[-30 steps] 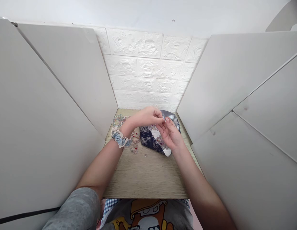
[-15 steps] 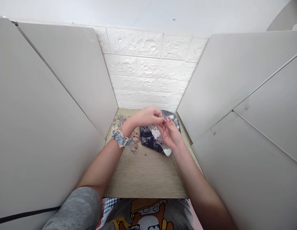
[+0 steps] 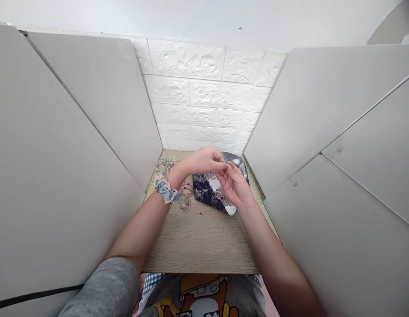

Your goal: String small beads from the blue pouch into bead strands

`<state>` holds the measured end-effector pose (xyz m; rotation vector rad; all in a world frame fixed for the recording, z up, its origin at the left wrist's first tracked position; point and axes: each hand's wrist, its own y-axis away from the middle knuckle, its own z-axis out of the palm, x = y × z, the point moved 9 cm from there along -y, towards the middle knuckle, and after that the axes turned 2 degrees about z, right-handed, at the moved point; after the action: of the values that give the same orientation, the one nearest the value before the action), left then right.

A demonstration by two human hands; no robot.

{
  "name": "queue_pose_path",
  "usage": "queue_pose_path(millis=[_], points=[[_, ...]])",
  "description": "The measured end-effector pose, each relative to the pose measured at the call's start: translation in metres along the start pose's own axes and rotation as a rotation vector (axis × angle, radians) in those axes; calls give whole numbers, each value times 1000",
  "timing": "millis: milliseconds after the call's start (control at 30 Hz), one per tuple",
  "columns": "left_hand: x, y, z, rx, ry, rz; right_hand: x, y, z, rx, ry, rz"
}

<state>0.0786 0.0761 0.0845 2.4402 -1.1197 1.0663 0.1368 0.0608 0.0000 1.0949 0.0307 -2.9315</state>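
My left hand (image 3: 204,161) and my right hand (image 3: 233,184) meet above a dark blue patterned foil pouch (image 3: 207,193) on the wooden table (image 3: 200,240). Both hands pinch a tiny beaded piece (image 3: 226,166) between their fingertips; it is too small to make out clearly. A blue scrunchie with lace trim (image 3: 165,190) sits on my left wrist. Beaded strands (image 3: 185,198) lie on the table under my left wrist, with more beads (image 3: 164,165) further back on the left.
White panels (image 3: 92,132) wall in the table on the left and right (image 3: 323,141), and a white brick-pattern wall (image 3: 204,105) closes the back. One small loose bead (image 3: 200,213) lies near the pouch. A black cable (image 3: 35,296) runs at the lower left.
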Motion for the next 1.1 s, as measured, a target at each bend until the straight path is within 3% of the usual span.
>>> queue_pose_path(millis=[267, 1100], points=[[-4, -2, 3, -60, 59, 26, -1, 1, -1, 11, 6, 1], [0, -2, 0, 25, 65, 22, 4, -2, -8, 66, -127, 34]])
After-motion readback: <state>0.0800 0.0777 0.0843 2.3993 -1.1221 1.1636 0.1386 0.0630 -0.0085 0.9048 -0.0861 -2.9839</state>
